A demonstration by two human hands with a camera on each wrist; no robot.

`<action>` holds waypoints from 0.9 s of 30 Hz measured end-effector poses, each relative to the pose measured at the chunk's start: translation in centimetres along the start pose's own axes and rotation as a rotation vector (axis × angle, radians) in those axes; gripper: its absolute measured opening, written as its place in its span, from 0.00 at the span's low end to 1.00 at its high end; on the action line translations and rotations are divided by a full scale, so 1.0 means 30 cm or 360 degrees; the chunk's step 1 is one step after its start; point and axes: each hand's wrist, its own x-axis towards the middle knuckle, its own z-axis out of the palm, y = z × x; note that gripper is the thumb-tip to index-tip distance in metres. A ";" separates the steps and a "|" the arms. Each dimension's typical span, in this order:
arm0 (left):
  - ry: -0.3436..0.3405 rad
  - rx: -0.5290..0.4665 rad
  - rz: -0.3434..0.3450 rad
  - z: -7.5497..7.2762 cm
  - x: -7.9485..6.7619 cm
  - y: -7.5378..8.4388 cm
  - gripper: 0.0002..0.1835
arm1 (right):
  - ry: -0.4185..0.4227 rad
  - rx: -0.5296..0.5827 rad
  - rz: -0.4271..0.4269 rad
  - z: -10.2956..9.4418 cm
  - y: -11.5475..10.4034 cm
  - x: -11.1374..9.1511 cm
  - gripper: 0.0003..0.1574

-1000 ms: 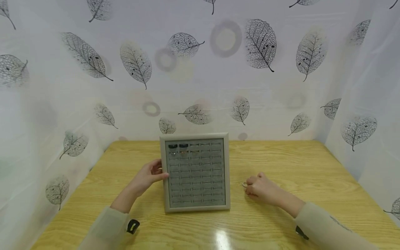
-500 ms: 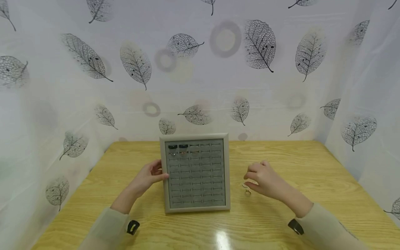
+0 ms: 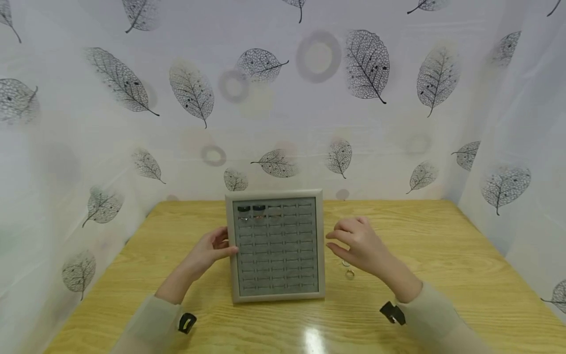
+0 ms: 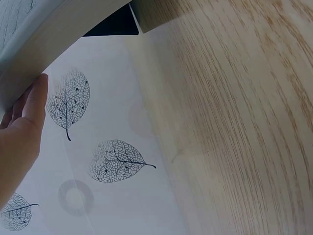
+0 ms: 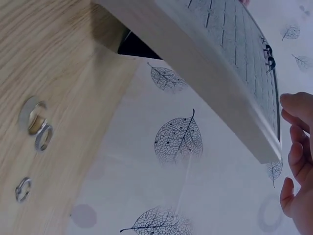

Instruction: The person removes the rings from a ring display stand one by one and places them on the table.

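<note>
Ring display (image 3: 277, 265) holds rings (image 3: 259, 208) up top (left fingers (image 3: 226, 251) pinch its frame (image 3: 321, 246); right fingers (image 3: 341, 236), I can't tell).

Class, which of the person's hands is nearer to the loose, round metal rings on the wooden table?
Right. The right hand hangs close by the metal rings; the left hand is farther, gripping the left edge of the pale-framed grey fabric board.

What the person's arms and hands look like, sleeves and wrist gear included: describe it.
A pale beige-grey fabric left sleeve and a matching right sleeve stop short of the hands. Neither the left hand nor the right hand shows a glove. A small black device with a yellowish patch sits by the left sleeve; a small black angular device sits by the right.
</note>
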 end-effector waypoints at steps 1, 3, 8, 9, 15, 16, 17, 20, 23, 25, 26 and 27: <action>0.0001 -0.0004 -0.0002 0.000 0.000 -0.001 0.36 | 0.0011 0.0008 0.0008 0.005 -0.003 0.011 0.20; 0.0004 -0.0010 -0.0006 0.000 0.000 -0.002 0.36 | 0.0031 0.0021 0.0010 0.016 -0.008 0.035 0.15; 0.0002 -0.0010 -0.0004 -0.001 0.001 -0.005 0.37 | 0.0083 0.0041 -0.0020 0.043 -0.016 0.098 0.08; 0.0002 -0.0010 -0.0009 -0.001 0.002 -0.005 0.37 | 0.0102 0.0045 -0.0036 0.049 -0.016 0.110 0.09; -0.0004 0.0000 -0.0016 -0.007 0.002 -0.002 0.37 | 0.0116 0.0039 -0.0072 0.086 -0.019 0.177 0.13; -0.0007 0.0005 -0.0010 -0.008 0.001 -0.002 0.37 | 0.0107 0.0041 -0.0071 0.091 -0.020 0.188 0.13; -0.0007 0.0006 -0.0005 -0.008 0.000 -0.001 0.37 | 0.0107 0.0039 -0.0080 0.098 -0.020 0.197 0.13; -0.0005 0.0010 0.0000 -0.008 0.000 0.001 0.37 | 0.0109 0.0063 -0.0105 0.119 -0.021 0.225 0.12; 0.0010 0.0011 -0.0007 -0.008 0.003 0.000 0.37 | 0.0112 0.0053 -0.0123 0.142 -0.022 0.246 0.12; 0.0014 0.0014 -0.0013 -0.008 0.004 -0.002 0.37 | 0.0094 0.0033 -0.0110 0.155 -0.023 0.257 0.11; 0.0012 0.0018 -0.0011 -0.009 0.004 -0.003 0.37 | 0.0082 0.0018 -0.0102 0.162 -0.024 0.263 0.11; 0.0018 0.0011 -0.0017 -0.009 0.003 -0.004 0.38 | 0.0068 -0.0009 -0.0095 0.169 -0.025 0.268 0.10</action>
